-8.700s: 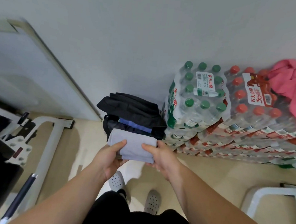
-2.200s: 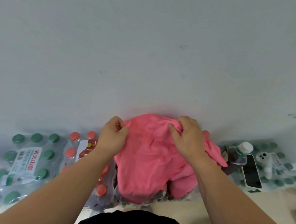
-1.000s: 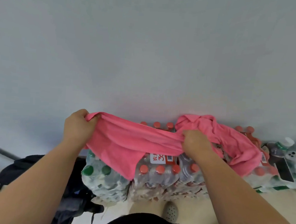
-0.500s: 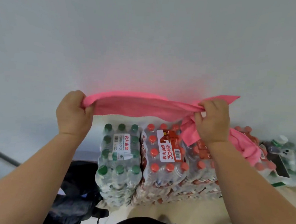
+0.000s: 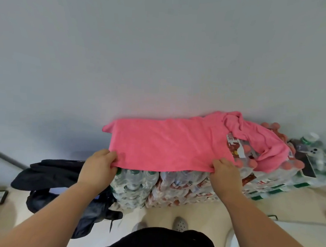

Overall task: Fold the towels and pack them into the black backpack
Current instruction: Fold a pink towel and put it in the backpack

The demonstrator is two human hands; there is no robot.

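Observation:
A pink towel [image 5: 164, 144] lies spread flat over the tops of the stacked water-bottle packs [image 5: 173, 187], its far edge against the wall. My left hand [image 5: 99, 169] pinches its near left corner and my right hand [image 5: 225, 175] pinches its near right corner. A second pink towel [image 5: 257, 137] lies crumpled on the packs to the right. The black backpack [image 5: 57, 181] sits on the floor to the left of the packs, open, with something pale blue showing inside; my left forearm hides part of it.
A grey wall rises right behind the packs. At the far right a green-capped bottle [image 5: 308, 138], a dark phone [image 5: 309, 168] and a small white item rest on more packs. A white frame edge [image 5: 232, 246] stands low right. My feet [image 5: 179, 223] are on the beige floor.
The pink towel was held up stretched between both hands; it now lies flat on the bottle packs, with my hands lower at its near corners.

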